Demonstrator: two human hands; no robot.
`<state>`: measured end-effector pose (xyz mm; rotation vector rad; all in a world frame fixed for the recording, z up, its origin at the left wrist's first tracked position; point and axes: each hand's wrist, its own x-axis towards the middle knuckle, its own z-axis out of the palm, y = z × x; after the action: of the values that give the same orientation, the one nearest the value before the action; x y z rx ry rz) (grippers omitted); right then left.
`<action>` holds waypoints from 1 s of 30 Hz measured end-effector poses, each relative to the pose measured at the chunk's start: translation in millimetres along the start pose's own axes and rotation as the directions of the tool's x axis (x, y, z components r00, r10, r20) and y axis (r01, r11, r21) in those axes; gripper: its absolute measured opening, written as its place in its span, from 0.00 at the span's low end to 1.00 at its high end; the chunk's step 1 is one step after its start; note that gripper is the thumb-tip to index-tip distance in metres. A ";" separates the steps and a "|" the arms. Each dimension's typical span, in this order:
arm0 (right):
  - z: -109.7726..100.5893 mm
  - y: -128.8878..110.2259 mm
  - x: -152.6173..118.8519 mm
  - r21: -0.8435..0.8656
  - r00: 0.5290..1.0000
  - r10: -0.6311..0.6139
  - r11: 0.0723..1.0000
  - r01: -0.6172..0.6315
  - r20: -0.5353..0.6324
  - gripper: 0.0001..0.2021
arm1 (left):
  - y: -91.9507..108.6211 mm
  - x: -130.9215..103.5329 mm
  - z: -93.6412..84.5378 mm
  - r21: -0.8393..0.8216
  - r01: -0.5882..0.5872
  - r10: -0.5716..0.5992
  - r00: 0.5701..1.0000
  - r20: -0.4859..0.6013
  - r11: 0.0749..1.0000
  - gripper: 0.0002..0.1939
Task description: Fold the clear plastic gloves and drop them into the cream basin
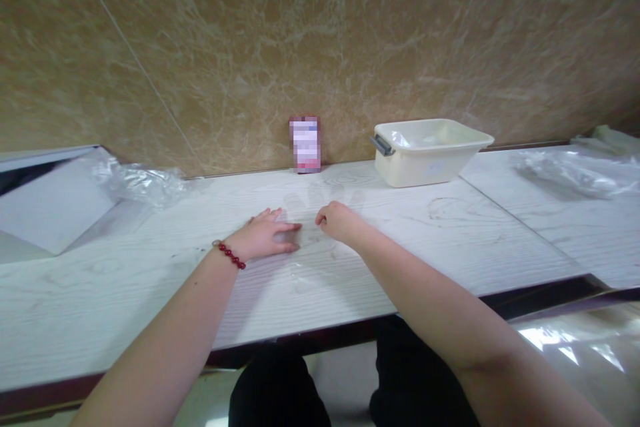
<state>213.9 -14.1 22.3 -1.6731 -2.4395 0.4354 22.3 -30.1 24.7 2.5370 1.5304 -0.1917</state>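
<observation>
- At the far left, our view cut off a white box [60, 203], its opening dark and its contents unreadable.
- Crumpled clear plastic film [150, 185] lay beside it.
- Our left hand [267, 235], with a dark-red bead bracelet [231, 255] at the wrist, was spread wide, palm down, low over the white wood-grain tabletop [165, 293]; we saw nothing in its grasp, but could not tell whether it touched the surface.
- Faint round patches [316, 197], pale grey and blurred, lay in a row just beyond our hands; we could not tell marks from clear pieces.
- Behind them, a red-edged, phone-like rectangle [307, 145] leaned against the marbled wall [240, 67], its face pixelated.
- Our right hand [337, 221] was curled narrow; its fingers hid whether they fully met or pinched anything.
- Farther right stood a cream plastic bin [420, 167], grey handle at its left, clear plastic inside.
- More crumpled film [580, 170] ran out at the right edge.
</observation>
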 end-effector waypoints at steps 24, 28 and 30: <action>-17.5 9.7 -2.3 -0.089 0.990 0.102 0.992 -0.094 0.097 0.14 | -8.9 0.2 7.1 -0.008 0.009 -0.008 0.999 0.037 1.000 0.38; -17.5 11.5 -1.4 -0.076 0.987 0.121 0.991 -0.113 0.103 0.13 | -12.3 0.3 8.7 -0.006 0.038 -0.038 0.998 0.059 0.999 0.40; -17.8 11.4 -1.3 -0.069 0.986 0.127 0.990 -0.120 0.105 0.13 | -13.8 0.6 9.5 -0.010 0.045 -0.044 0.997 0.068 0.999 0.41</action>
<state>229.5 -8.8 35.5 -1.8814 -2.4580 0.4832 10.2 -25.3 14.2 2.4626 1.5585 -0.2716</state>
